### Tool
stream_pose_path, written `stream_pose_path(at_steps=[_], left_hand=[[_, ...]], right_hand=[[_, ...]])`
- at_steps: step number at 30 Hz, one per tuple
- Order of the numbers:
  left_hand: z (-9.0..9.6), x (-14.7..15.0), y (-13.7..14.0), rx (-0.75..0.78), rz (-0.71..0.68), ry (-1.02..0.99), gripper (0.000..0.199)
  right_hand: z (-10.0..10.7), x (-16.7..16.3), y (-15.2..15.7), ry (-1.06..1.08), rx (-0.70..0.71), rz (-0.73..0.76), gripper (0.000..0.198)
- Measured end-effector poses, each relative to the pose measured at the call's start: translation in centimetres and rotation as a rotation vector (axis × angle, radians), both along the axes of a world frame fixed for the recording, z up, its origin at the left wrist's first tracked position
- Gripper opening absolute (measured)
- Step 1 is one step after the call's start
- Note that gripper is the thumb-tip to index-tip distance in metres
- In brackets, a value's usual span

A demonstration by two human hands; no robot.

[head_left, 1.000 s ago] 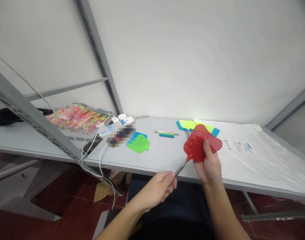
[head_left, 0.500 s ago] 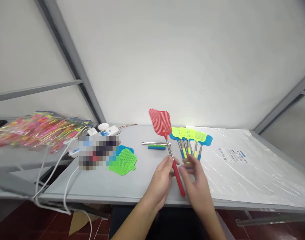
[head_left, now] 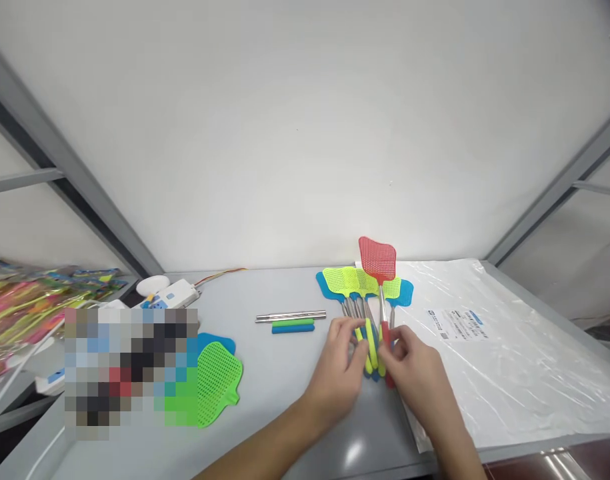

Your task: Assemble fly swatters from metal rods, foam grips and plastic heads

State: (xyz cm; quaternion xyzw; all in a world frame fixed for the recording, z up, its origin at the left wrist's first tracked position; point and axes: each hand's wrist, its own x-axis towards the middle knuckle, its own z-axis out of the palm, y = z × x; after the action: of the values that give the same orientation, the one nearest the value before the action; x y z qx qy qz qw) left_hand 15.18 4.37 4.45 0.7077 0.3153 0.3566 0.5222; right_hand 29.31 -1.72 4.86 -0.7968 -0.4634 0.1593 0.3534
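Note:
A red fly swatter (head_left: 378,259) with a metal rod lies across the right part of a row of yellow fly swatters (head_left: 341,280) and blue fly swatters (head_left: 405,293). My right hand (head_left: 415,363) pinches its red handle between thumb and fingers. On the left side of the bundle, my left hand (head_left: 339,363) has its fingers and thumb curled round the yellow handles. The blue handle ends show partly underneath. To the left lie thin metal rods (head_left: 291,316) beside a green tube (head_left: 295,323) and a blue tube (head_left: 293,329).
A green swatter head (head_left: 221,383) overlaps a blue one (head_left: 219,342) at left, beside a blurred patch. Power strips (head_left: 175,293) with cables and bagged colourful goods (head_left: 29,313) lie further left. White plastic packaging (head_left: 499,373) covers the table's right side.
The red fly swatter has moved right onto the row and passed from my left hand to my right. My left hand has moved to the yellow handles. The view has turned right.

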Motion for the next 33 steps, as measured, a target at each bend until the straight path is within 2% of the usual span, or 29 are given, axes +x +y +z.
stream_pose_path(at_steps=[3,6,9,12,14,18,23,26,29,33], left_hand=[[-1.0,-2.5,0.4,0.292,-0.104,0.139,0.028],[-1.7,-4.0,0.8,0.468,-0.162,0.232,0.025],[-2.0,-4.3,0.9,0.552,-0.163,0.276,0.021],[-1.9,-4.2,0.8,0.638,-0.174,0.266,0.018],[-1.7,-4.3,0.8,0.664,-0.176,0.262,0.018],[-1.6,-4.4,0.8,0.666,-0.183,0.271,0.016],[-1.6,-4.6,0.7,0.691,-0.195,0.290,0.015],[-1.5,-5.0,0.9,0.734,-0.187,0.377,0.016],[-1.0,-5.9,1.4,0.800,-0.136,0.559,0.015],[0.2,-8.3,2.0,0.813,0.050,0.778,0.020]], right_hand=[[0.1,1.4,1.1,-0.111,-0.136,-0.043,0.015],[0.2,1.5,2.3,-0.194,-0.213,-0.053,0.014],[0.2,0.9,3.2,-0.210,-0.271,-0.050,0.016],[-0.1,0.4,3.5,-0.230,-0.296,-0.037,0.032],[-0.6,0.4,3.4,-0.245,-0.301,-0.014,0.039],[-1.2,0.7,2.6,-0.263,-0.305,0.015,0.041],[0.6,-0.1,2.8,-0.338,-0.281,0.028,0.041],[2.3,-1.9,4.9,-0.439,-0.244,0.173,0.034],[3.1,-4.0,8.2,-0.567,-0.195,0.436,0.029],[3.0,-6.3,12.8,-0.597,-0.175,0.661,0.020]])
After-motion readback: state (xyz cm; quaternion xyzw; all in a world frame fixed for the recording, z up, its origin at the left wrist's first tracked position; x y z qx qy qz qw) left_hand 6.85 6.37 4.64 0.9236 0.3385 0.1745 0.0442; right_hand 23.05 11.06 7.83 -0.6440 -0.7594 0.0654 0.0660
